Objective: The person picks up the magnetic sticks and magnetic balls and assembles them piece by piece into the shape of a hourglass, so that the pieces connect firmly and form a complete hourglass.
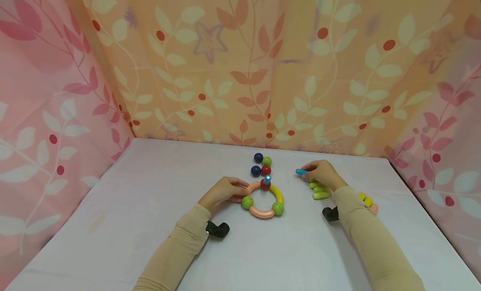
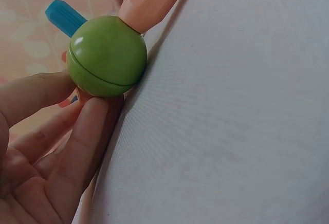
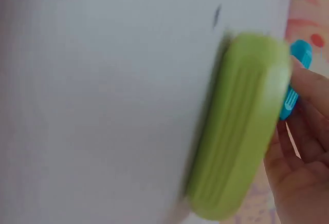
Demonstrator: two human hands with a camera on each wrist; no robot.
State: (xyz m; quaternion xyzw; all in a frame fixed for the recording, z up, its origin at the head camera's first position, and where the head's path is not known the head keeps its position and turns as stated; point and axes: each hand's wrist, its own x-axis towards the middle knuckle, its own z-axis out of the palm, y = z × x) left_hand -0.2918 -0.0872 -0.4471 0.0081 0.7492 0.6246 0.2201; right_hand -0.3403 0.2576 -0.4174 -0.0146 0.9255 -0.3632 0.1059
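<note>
A toy ring of curved rods and balls lies on the white table before me. It has a pink curved rod (image 1: pixel 262 213) in front, a yellow curved rod (image 1: pixel 278 194) at right, green balls (image 1: pixel 278 208) and a red ball (image 1: pixel 265 185) at the back. A short blue stick (image 1: pixel 267 179) stands up from that red ball. My left hand (image 1: pixel 227 188) pinches the ring's left side, thumb and fingers against the near green ball (image 2: pixel 107 55) and the pink rod behind it. Further right, my right hand (image 1: pixel 322 173) pinches another blue stick (image 3: pixel 306 53) above the green sticks (image 1: pixel 321 195).
Behind the ring sit two dark blue balls (image 1: pixel 256 170), a loose green ball (image 1: pixel 267 160) and a loose red ball (image 1: pixel 266 170). Yellow pieces (image 1: pixel 368 201) and a pink piece (image 1: pixel 373 208) lie beside my right sleeve, partly hidden. A patterned curtain (image 1: pixel 248 74) hangs behind the table.
</note>
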